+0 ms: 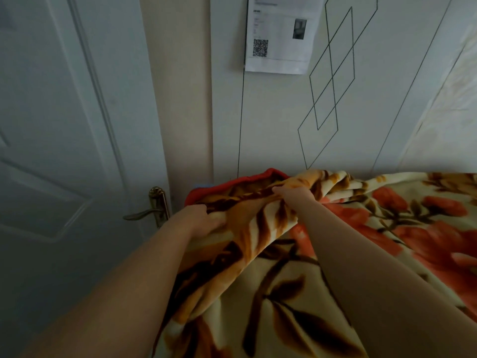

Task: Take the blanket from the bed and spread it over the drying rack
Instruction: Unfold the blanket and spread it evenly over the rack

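A thick cream blanket (284,293) with orange flowers, brown leaves and a red edge fills the lower middle and right of the head view, draped and bunched in front of me. My left hand (204,220) grips a fold near its left edge. My right hand (294,196) pinches a bunched ridge higher up, close to the red border. Both arms reach forward over the fabric. The drying rack is hidden; whatever holds the blanket up lies under the cloth. No bed is in view.
A white panelled door (51,125) with a brass lever handle (152,210) stands at the left. Straight ahead is a pale wall panel (271,120) with thin black diamond lines and a printed sheet with a QR code (281,32) taped high up.
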